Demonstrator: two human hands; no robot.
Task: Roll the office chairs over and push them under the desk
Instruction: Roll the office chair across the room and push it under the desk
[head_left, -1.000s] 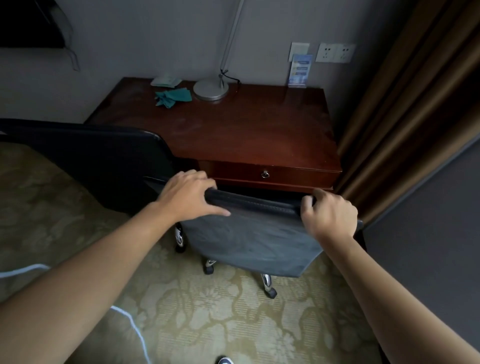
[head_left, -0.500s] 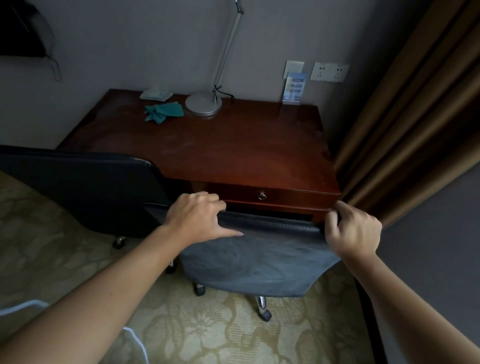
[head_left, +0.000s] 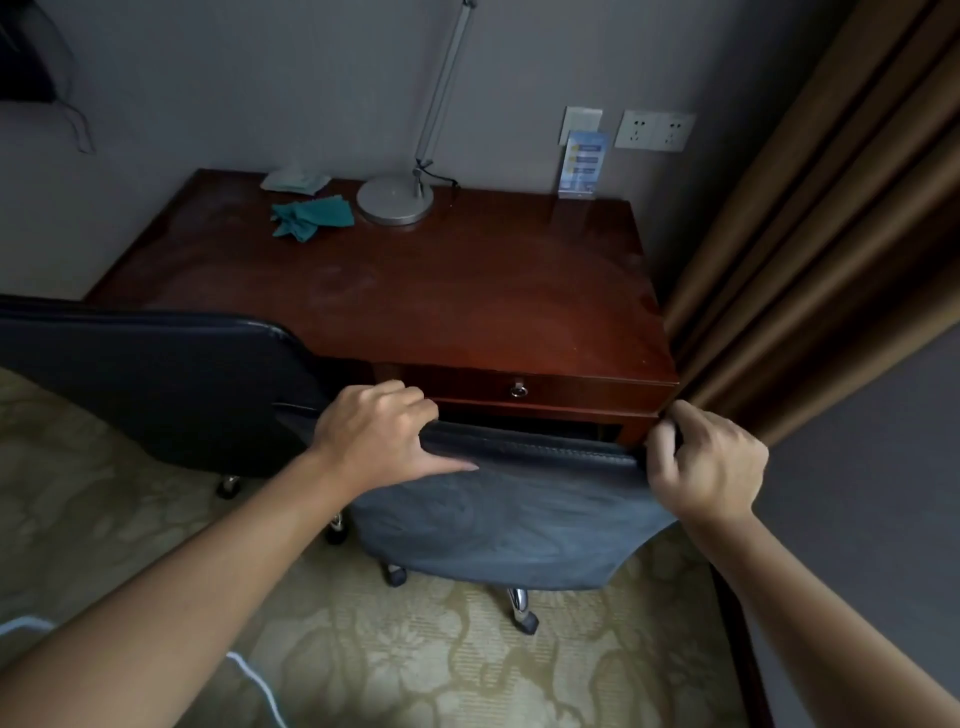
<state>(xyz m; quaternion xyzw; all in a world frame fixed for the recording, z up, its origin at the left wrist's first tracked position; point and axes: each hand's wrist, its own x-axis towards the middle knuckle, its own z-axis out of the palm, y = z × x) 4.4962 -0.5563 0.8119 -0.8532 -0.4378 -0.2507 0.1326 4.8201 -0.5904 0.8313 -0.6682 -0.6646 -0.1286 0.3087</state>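
A dark grey office chair (head_left: 498, 525) stands with its backrest top right below the front edge of the red-brown wooden desk (head_left: 415, 291); its seat is hidden under the desk. My left hand (head_left: 374, 436) grips the left end of the backrest's top edge. My right hand (head_left: 706, 467) grips the right end, close to the desk's front right corner. A second dark chair (head_left: 156, 384) stands to the left, its backrest against the desk's left front part. Castors (head_left: 524, 618) show on the carpet below the grey chair.
On the desk stand a lamp with a round base (head_left: 395, 200), a teal cloth (head_left: 311, 215), a tissue pack (head_left: 296, 179) and a blue card stand (head_left: 584, 163). Brown curtains (head_left: 810, 249) hang just right of the desk. A white cable (head_left: 254, 680) lies on the patterned carpet.
The grey chair has rolled forward toward the desk with both hands on its backrest; its top edge now sits right under the drawer front. The left chair has not shifted.
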